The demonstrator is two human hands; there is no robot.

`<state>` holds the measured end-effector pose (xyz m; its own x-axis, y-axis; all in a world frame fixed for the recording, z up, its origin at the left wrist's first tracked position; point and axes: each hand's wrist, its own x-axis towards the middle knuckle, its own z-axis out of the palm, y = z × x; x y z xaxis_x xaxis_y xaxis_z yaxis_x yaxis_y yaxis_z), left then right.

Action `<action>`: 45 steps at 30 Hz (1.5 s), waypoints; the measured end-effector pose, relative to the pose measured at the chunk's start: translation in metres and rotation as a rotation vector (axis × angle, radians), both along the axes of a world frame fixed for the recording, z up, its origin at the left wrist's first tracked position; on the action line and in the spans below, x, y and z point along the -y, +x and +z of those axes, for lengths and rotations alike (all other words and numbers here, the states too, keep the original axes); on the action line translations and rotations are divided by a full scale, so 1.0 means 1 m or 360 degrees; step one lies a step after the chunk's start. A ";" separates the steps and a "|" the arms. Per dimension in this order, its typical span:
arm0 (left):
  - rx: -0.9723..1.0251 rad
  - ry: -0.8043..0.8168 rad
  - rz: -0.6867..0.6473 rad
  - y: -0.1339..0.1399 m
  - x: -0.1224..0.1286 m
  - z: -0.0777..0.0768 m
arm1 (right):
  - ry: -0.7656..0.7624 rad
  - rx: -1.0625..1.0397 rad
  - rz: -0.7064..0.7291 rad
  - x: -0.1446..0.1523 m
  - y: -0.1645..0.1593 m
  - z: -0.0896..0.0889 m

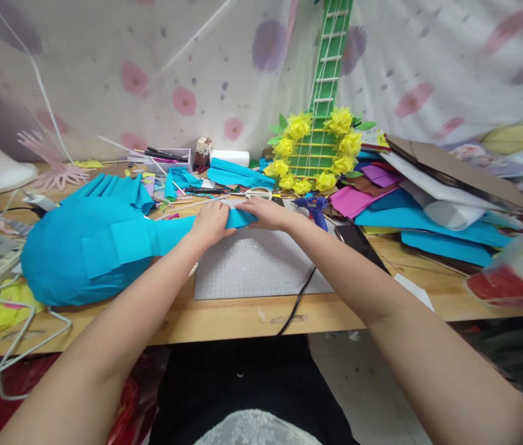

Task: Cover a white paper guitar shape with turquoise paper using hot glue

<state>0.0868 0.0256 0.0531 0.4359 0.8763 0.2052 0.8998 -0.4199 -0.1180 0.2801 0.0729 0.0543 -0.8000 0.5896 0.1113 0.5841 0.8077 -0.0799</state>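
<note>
A rounded body covered in blue crepe paper (71, 247) lies on the left of the table, with a long blue neck (174, 233) reaching right across a grey cutting mat (252, 266). My left hand (212, 221) is wrapped over the neck partway along. At its right end my right hand (265, 213) grips the blue paper, fingers on top. A short stretch of blue shows between the two hands. The undersides of the fingers are hidden.
Behind stands a green paper guitar (310, 148) ringed with yellow flowers. A blue glue gun (313, 209) and a dark phone (358, 244) lie right of my hands. Stacked coloured paper (446, 216) and a plastic tub (515, 272) sit further right. White cables (34, 315) run at left.
</note>
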 end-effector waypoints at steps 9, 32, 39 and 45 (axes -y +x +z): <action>-0.0102 -0.0089 -0.0040 0.012 0.006 0.003 | 0.0254 0.0217 -0.0036 0.021 -0.004 0.000; 0.0231 0.0053 -0.0211 -0.020 0.014 -0.016 | -0.0109 0.0083 -0.0272 0.012 0.016 -0.018; 0.0174 -0.0035 -0.0117 -0.045 0.013 -0.019 | -0.0202 0.0127 -0.0342 0.017 0.015 -0.013; 0.0053 -0.0130 -0.0097 -0.043 0.009 -0.021 | -0.0218 0.0190 -0.0340 0.016 0.012 -0.010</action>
